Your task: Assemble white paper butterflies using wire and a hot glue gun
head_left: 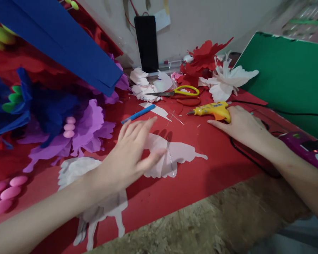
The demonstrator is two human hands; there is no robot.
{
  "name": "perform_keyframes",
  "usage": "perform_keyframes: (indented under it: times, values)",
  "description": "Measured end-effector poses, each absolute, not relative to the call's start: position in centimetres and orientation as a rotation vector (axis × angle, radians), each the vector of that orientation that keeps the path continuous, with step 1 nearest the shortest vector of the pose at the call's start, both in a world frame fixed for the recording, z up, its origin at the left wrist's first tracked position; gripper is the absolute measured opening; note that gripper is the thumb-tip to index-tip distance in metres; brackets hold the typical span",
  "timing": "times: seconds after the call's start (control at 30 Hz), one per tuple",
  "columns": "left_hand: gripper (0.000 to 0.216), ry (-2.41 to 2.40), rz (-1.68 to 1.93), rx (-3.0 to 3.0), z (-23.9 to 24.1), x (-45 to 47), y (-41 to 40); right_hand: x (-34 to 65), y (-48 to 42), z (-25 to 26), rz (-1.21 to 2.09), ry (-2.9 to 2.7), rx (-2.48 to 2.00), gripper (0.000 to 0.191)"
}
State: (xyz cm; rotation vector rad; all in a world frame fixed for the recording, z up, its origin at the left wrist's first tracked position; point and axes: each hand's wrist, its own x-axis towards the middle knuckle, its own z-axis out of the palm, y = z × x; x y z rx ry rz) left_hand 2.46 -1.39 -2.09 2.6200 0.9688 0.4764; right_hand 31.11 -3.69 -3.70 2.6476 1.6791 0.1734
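My left hand (pixel 135 148) is open, its fingers spread over a white paper wing cutout (pixel 185 151) with a thin stem-like end. Whether the fingertips touch the paper, I cannot tell. A clear glue-like line crosses the cutout. At the right, my right hand (pixel 242 127) is around the rear and handle of a yellow hot glue gun (pixel 210 108), thumb below and fingers partly hidden. The gun's nozzle points left, low over the red sheet. Under my left forearm lies a stack of white wing cutouts (pixel 113 203). A blue pen-like stick (pixel 139 113) lies beyond my left fingers.
Yellow-handled scissors (pixel 185 91) lie beyond the glue gun. A black phone (pixel 147 44) leans on the wall. Purple paper flowers (pixel 88 130) and a blue folded sheet (pixel 58 42) crowd the left; a green board (pixel 288 81) stands right. A black cord (pixel 281 111) trails from the gun.
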Motion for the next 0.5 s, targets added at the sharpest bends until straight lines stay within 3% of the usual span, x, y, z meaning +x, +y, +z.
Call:
perform_keyframes:
  times: [0.17, 0.3, 0.37, 0.5]
  values:
    - [0.035, 0.96, 0.457, 2.607, -0.8, 1.2, -1.2, 31.0, -4.4, -2.9, 0.331, 1.719, 2.639, 0.057]
    - [0.031, 0.872, 0.467, 2.669, -0.9, 0.9, -1.6, 30.4, -5.1, -3.1, 0.684, 2.321, 2.472, 0.038]
    - [0.03, 0.864, 0.442, 2.75, -0.9, 0.7, -1.8, 29.6, -5.5, -3.6, 0.628, 2.715, 2.265, 0.027]
    - [0.037, 0.932, 0.487, 2.955, -1.1, 0.2, -1.8, 27.5, -6.1, -4.5, 0.153, 3.174, 1.875, 0.017]
